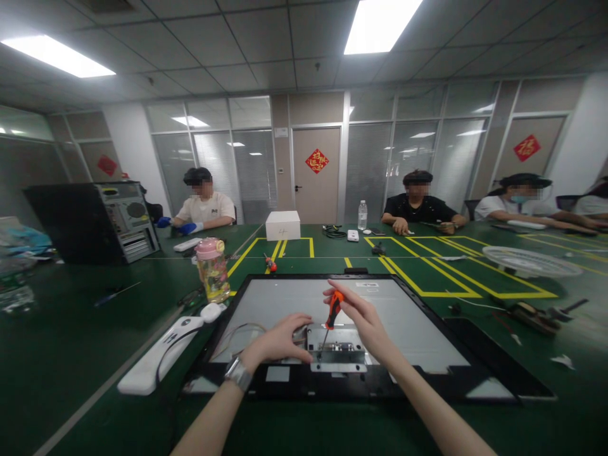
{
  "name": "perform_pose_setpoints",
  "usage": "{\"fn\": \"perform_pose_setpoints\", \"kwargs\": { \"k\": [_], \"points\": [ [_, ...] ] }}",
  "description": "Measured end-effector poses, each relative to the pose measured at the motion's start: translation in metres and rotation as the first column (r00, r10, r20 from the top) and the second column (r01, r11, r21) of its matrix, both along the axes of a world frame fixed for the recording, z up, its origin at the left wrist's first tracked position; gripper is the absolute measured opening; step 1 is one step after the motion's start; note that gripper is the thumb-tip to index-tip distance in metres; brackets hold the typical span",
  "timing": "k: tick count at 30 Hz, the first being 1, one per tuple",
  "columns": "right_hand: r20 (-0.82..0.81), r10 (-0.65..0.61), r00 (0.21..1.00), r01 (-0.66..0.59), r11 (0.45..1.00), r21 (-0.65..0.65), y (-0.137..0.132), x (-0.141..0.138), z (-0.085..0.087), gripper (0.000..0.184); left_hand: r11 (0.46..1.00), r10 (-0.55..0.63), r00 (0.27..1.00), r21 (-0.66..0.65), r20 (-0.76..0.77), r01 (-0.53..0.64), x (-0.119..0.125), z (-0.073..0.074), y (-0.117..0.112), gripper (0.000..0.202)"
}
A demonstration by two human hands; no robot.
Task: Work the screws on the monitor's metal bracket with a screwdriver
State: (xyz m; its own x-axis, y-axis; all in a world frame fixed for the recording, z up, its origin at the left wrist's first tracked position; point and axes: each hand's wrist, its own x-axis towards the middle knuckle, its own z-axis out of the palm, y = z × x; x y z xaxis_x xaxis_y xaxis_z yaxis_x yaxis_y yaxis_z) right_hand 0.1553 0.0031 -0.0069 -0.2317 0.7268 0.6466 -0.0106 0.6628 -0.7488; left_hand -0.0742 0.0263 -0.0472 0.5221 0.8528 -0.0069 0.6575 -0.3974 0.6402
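A monitor [403, 329] lies face down on the green table, its grey metal back panel showing inside a black frame. My right hand [363, 320] is closed round an orange-handled screwdriver [333, 309], held upright with its tip on a small metal bracket [338, 354] near the monitor's near edge. My left hand [278, 342], with a watch on the wrist, rests curled on the panel just left of the bracket, fingertips touching its edge. Thin wires [237, 332] loop on the panel to the left of that hand.
A white power strip [159, 354] and a pink-lidded bottle [212, 269] lie to the left. A computer tower [95, 221] lies at far left. A white box [283, 225], a water bottle [362, 215] and a fan grille [529, 259] are farther off. Several people sit along the far edge.
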Motion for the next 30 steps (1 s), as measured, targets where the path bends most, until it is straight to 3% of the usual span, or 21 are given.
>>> {"fn": "perform_pose_setpoints", "kwargs": {
  "k": [5,9,11,14,18,22,30],
  "points": [
    [0.032,-0.147,0.989,0.143,0.985,0.094,0.000,-0.001,-0.002,0.031,1.000,-0.001,1.000,0.001,0.011,0.001,0.001,0.001,-0.001,0.093],
    [0.042,-0.033,0.999,0.031,0.999,0.030,-0.001,-0.005,-0.005,0.037,1.000,0.011,1.000,-0.015,0.009,-0.011,0.001,0.002,0.000,0.093],
    [-0.031,-0.146,0.989,0.148,0.987,0.057,0.000,-0.004,-0.006,0.037,1.000,0.002,1.000,-0.026,0.014,-0.002,0.001,0.002,0.000,0.091],
    [-0.147,-0.379,0.914,0.392,0.917,0.070,0.006,0.000,-0.008,0.032,0.999,0.014,1.000,-0.034,0.016,-0.013,0.002,0.005,-0.001,0.086],
    [-0.173,-0.517,0.839,0.540,0.831,0.137,0.012,0.007,-0.009,0.025,0.998,0.026,0.999,-0.049,0.028,-0.025,0.003,0.010,-0.005,0.085],
    [-0.129,-0.545,0.828,0.558,0.784,0.272,0.011,0.006,-0.006,0.017,0.998,0.031,0.999,-0.058,0.024,-0.030,0.003,0.009,-0.004,0.085],
    [-0.115,-0.534,0.838,0.540,0.779,0.318,0.009,0.002,-0.006,0.015,0.999,0.007,0.999,-0.034,0.046,-0.006,-0.001,-0.001,0.003,0.087]
  ]
}}
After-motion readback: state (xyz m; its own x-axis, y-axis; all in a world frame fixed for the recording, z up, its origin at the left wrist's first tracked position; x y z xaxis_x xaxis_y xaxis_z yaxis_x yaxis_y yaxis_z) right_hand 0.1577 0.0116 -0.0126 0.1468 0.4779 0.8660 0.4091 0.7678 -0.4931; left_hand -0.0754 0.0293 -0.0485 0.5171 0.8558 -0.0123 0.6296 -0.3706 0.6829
